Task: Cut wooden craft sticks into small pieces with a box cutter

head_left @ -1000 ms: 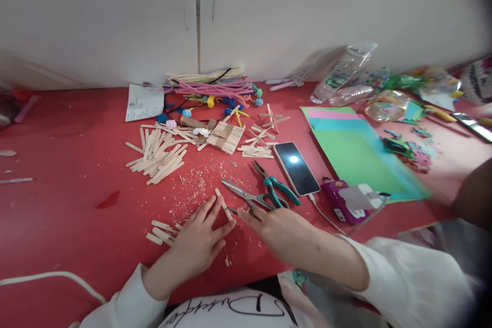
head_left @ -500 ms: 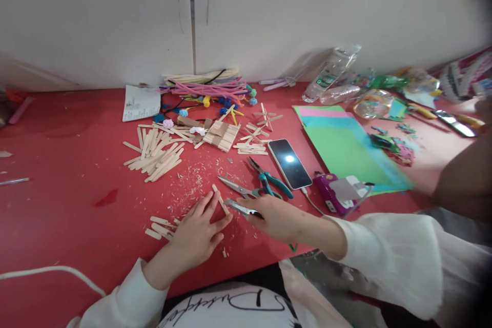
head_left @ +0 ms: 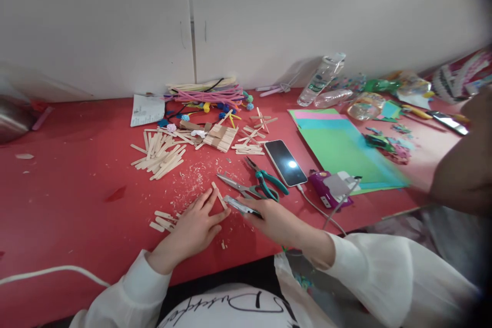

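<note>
My left hand point(head_left: 200, 219) presses a wooden craft stick point(head_left: 219, 195) against the red tabletop, the stick lying between its fingers and thumb. A utility knife point(head_left: 241, 206) is gripped in my right hand point(head_left: 274, 220), its blade tip at the stick's near right side. Pale wood shavings point(head_left: 188, 183) are strewn beyond my left hand. Several short cut stick pieces point(head_left: 164, 220) lie to the left of that hand. Just past the knife are open scissors point(head_left: 240, 188) and teal-handled pliers point(head_left: 265, 179).
A heap of craft sticks point(head_left: 159, 154) lies left of a joined stick panel point(head_left: 221, 137). Pipe cleaners point(head_left: 209, 95) lie along the wall. To the right are a phone point(head_left: 285, 162), a purple power bank point(head_left: 326, 189), coloured paper point(head_left: 342, 148) and a plastic bottle point(head_left: 321, 79). Another person is at the right edge.
The camera view has tilted up a little and shifted. Both hands keep nearly the same position at the stick, the knife blade still against its near end.
</note>
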`<state>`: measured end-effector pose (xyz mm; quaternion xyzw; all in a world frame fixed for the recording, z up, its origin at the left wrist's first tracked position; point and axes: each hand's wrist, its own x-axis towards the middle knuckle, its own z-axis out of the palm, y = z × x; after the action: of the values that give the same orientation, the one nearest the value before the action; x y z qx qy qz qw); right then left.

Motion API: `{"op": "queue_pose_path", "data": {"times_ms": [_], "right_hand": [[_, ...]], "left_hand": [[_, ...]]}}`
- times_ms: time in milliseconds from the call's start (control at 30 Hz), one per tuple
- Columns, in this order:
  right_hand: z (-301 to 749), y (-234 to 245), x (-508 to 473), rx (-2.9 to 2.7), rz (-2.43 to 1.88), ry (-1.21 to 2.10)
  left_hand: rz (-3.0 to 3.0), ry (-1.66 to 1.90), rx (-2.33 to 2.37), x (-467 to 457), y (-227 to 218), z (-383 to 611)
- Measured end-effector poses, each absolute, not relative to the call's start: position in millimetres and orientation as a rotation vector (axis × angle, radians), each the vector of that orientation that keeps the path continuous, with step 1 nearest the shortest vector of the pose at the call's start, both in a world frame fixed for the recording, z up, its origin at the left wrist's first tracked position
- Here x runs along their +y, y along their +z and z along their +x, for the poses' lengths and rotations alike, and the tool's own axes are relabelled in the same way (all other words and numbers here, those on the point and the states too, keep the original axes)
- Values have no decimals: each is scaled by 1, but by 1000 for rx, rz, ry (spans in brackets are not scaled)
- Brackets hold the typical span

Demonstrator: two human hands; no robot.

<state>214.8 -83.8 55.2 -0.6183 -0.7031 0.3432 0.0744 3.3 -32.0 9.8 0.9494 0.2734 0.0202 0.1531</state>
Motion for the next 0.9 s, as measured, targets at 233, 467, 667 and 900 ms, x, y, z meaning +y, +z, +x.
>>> {"op": "queue_pose_path", "data": {"times_ms": [233, 467, 667, 900], "right_hand": [[202, 53, -94, -2447, -1948, 665], [194, 47, -100, -2783, -2067, 289], [200, 43, -99, -2770, -1996, 282], [201, 42, -99, -2828, -1965, 272]], "left_hand": [[2721, 78, 772, -32, 9, 4], [2703, 74, 768, -30, 9, 4], [2695, 91, 776, -30, 6, 2], [2693, 61, 784, -29, 8, 3]]}}
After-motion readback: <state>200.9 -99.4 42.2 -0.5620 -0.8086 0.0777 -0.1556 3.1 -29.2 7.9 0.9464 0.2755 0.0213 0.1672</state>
